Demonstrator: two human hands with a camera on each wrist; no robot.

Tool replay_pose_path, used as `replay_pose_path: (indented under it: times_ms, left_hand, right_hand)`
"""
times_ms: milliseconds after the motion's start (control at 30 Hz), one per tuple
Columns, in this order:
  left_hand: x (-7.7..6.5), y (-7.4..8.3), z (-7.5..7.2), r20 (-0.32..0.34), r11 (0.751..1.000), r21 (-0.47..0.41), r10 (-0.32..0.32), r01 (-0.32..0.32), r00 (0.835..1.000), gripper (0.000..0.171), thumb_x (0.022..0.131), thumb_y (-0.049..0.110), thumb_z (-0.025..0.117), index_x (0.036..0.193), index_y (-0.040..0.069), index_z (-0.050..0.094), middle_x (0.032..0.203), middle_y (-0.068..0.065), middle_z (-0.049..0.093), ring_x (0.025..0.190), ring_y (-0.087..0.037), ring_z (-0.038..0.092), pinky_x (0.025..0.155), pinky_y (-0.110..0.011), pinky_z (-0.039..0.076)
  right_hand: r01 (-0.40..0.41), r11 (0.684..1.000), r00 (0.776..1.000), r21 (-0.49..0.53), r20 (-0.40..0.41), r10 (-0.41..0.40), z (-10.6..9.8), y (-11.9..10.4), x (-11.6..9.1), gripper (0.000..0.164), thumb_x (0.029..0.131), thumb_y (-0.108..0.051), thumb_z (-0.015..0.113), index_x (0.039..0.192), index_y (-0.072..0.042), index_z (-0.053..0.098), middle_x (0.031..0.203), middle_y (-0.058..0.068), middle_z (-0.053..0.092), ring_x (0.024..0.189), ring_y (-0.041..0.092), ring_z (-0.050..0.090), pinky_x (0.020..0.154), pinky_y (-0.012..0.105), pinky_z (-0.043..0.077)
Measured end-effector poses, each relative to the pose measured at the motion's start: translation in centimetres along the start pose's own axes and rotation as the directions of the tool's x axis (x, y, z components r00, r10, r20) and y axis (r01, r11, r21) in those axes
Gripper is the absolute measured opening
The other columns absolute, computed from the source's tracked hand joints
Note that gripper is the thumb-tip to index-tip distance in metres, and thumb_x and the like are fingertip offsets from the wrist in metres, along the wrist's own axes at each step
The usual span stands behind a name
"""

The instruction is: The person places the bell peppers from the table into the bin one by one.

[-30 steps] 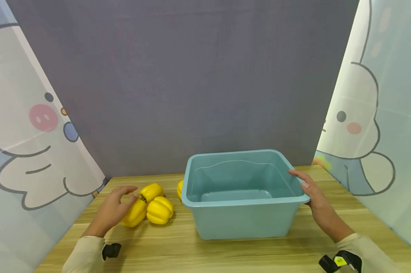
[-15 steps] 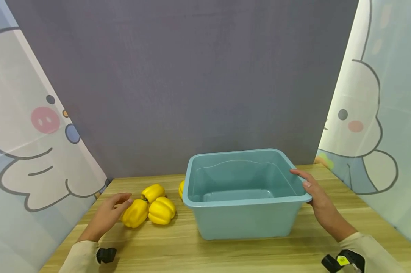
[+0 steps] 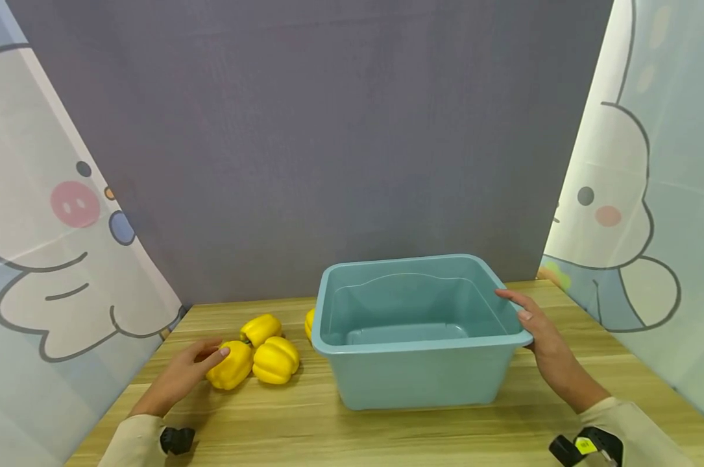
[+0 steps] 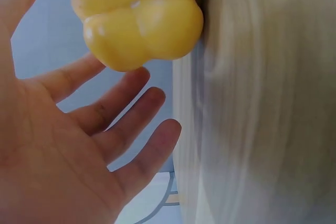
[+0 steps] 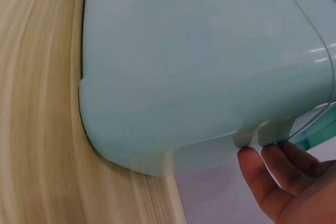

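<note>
A yellow bell pepper (image 3: 233, 366) lies at the left of the table, and my left hand (image 3: 183, 375) is beside it. In the left wrist view that hand's fingers (image 4: 137, 127) are spread and loosely bent near the pepper's lobed end (image 4: 139, 17); firm contact cannot be made out. Two more bell peppers, one behind (image 3: 262, 329) and one to the right (image 3: 276, 360), lie close against it. My right hand (image 3: 549, 350) holds the right rim of a blue-green plastic basin (image 3: 416, 379), its fingertips (image 5: 254, 163) under the rim against the outer wall.
Another yellow pepper (image 3: 309, 323) shows partly behind the basin's left side. The basin stands on a wood-grain table (image 3: 270, 428). A grey panel (image 3: 352, 143) closes off the back, and cartoon-printed curtains (image 3: 626, 259) hang at both sides.
My left hand has drawn back to the left off the nearest pepper, dropped a little, then come in beside it again. The right hand stays on the basin's rim.
</note>
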State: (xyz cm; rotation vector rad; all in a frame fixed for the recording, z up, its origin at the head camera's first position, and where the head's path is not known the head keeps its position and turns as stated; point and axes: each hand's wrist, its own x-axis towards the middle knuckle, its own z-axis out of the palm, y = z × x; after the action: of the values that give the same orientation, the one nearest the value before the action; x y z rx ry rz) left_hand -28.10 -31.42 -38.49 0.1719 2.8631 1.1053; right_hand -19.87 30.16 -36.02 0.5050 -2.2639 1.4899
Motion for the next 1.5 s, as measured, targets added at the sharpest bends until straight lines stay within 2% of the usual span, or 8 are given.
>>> replay_pose_path:
  times_ms: [133, 400, 567, 733, 1100, 1267, 1500]
  left_hand:
    - [-0.1, -0.3, 0.1, 0.010, 1.000, -0.012, -0.009, 0.009, 1.000, 0.081, 0.099, 0.060, 0.051, 0.151, 0.000, 0.038, 0.146, -0.031, 0.043, 0.131, -0.047, 0.045, 0.099, -0.056, 0.045]
    - [0.1, -0.6, 0.3, 0.038, 0.999, -0.006, -0.050, 0.050, 0.998, 0.085, 0.097, 0.063, 0.052, 0.153, 0.002, 0.035, 0.148, -0.035, 0.038, 0.134, -0.051, 0.040, 0.098, -0.060, 0.044]
    - [0.0, -0.6, 0.5, 0.033, 0.999, 0.006, -0.051, 0.050, 0.998, 0.086, 0.097, 0.062, 0.053, 0.154, 0.001, 0.033, 0.148, -0.035, 0.038, 0.134, -0.051, 0.040, 0.100, -0.061, 0.042]
    - [0.2, -0.6, 0.8, 0.021, 0.999, 0.025, -0.024, 0.024, 1.000, 0.086, 0.096, 0.060, 0.058, 0.154, 0.001, 0.034, 0.147, -0.035, 0.040, 0.133, -0.050, 0.042, 0.101, -0.061, 0.041]
    - [0.2, -0.5, 1.1, 0.056, 0.999, 0.023, 0.048, -0.049, 0.997, 0.087, 0.094, 0.048, 0.067, 0.155, -0.001, 0.030, 0.151, -0.034, 0.034, 0.133, -0.050, 0.041, 0.100, -0.060, 0.042]
    - [0.0, -0.5, 1.2, 0.070, 0.998, -0.012, 0.057, -0.057, 0.996, 0.087, 0.093, 0.045, 0.070, 0.155, 0.000, 0.029, 0.152, -0.033, 0.033, 0.133, -0.047, 0.042, 0.101, -0.059, 0.041]
    - [0.2, -0.7, 1.2, 0.060, 0.997, -0.011, 0.072, -0.072, 0.996, 0.089, 0.092, 0.043, 0.072, 0.155, -0.001, 0.028, 0.151, -0.034, 0.034, 0.132, -0.047, 0.043, 0.101, -0.059, 0.042]
  right_hand:
    - [0.006, 1.000, 1.000, -0.001, 0.004, -0.006, 0.1, -0.1, 0.1, 0.048, 0.110, -0.025, 0.018, 0.154, -0.014, 0.034, 0.145, -0.002, 0.034, 0.112, 0.014, 0.050, 0.076, 0.031, 0.048]
    - [-0.001, 1.000, 1.000, 0.006, 0.008, 0.001, 0.0, 0.0, 0.2, 0.048, 0.110, -0.025, 0.018, 0.154, -0.015, 0.034, 0.145, -0.005, 0.033, 0.113, 0.012, 0.047, 0.077, 0.031, 0.047]
    - [-0.007, 1.000, 1.000, -0.005, 0.011, 0.007, 0.1, 0.0, 0.2, 0.048, 0.110, -0.026, 0.018, 0.154, -0.015, 0.033, 0.146, -0.005, 0.033, 0.113, 0.013, 0.048, 0.077, 0.031, 0.048]
    - [-0.003, 1.000, 1.000, 0.009, 0.000, 0.003, 0.1, 0.1, 0.0, 0.048, 0.110, -0.025, 0.018, 0.154, -0.013, 0.034, 0.144, -0.006, 0.035, 0.111, 0.012, 0.048, 0.077, 0.030, 0.047]
    - [0.008, 1.000, 1.000, 0.009, -0.002, -0.008, -0.1, 0.3, -0.3, 0.048, 0.110, -0.023, 0.017, 0.154, -0.014, 0.034, 0.144, -0.008, 0.035, 0.112, 0.011, 0.048, 0.077, 0.029, 0.047]
    - [0.016, 1.000, 1.000, 0.008, -0.001, -0.016, -0.1, 0.3, -0.2, 0.048, 0.110, -0.022, 0.017, 0.154, -0.013, 0.034, 0.145, -0.010, 0.034, 0.113, 0.011, 0.047, 0.079, 0.028, 0.046]
    - [0.003, 1.000, 1.000, -0.009, 0.005, -0.003, -0.1, 0.3, 0.0, 0.048, 0.110, -0.024, 0.017, 0.155, -0.015, 0.033, 0.146, -0.008, 0.032, 0.115, 0.011, 0.046, 0.079, 0.029, 0.046]
